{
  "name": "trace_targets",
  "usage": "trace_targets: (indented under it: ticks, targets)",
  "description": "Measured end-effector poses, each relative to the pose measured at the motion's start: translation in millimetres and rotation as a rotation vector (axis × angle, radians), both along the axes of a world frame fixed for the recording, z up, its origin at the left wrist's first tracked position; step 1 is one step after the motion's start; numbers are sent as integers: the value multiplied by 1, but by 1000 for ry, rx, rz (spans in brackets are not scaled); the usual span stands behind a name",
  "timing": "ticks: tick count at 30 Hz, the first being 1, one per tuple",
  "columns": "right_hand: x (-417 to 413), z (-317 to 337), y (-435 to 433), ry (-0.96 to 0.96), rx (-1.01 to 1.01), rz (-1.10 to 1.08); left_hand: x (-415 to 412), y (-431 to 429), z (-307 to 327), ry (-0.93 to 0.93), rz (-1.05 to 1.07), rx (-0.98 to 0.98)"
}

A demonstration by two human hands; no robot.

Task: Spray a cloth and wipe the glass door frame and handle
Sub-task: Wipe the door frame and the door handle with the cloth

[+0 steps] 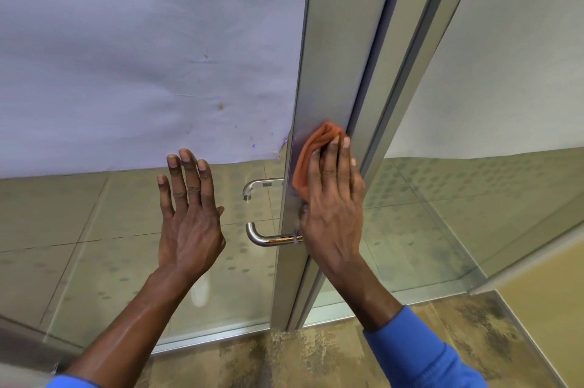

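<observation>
Right hand point(331, 198) flat on the aluminium door frame point(328, 55), its grip pinning the orange cloth point(311, 150) just above the steel handle point(262, 237). Left hand point(189, 213) spread wide, empty, against the glass point(94, 245). No readable writing anywhere.

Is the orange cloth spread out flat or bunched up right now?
Bunched up. The orange cloth sits crumpled in folds under the right hand, pressed against the metal door frame.
</observation>
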State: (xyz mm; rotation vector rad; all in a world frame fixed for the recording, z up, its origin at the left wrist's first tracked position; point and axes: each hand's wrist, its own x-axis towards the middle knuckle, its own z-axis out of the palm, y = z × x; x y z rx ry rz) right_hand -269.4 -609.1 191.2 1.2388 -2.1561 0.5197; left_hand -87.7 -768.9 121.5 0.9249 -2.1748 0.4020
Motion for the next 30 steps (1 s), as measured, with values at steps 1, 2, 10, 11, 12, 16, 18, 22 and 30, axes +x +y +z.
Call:
trace_targets:
  ticks: [1,2,10,11,12,16,18,22,30]
  targets:
    - [-1,7,-4,-6,-47,-10,-1,0,0,6,2,5]
    - [-1,12,-8,-3,-76,-20,-1,0,1,6,3,11]
    - [7,-34,14,129,195,15,-1,1,0,8,-1,20]
    - [4,-34,17,135,200,22,-1,1,1,3,-2,21]
    - [2,-30,17,129,197,16,-1,1,1,2,-3,21]
    - [-7,5,0,106,21,-4,-1,2,0,11,-3,24]
    - [-9,19,-10,99,-63,40,-2,2,0,8,13,21]
    - [2,1,-8,116,41,63,-1,2,1,8,2,8]
    - [9,-10,-2,110,72,91,-1,2,1,4,8,13]
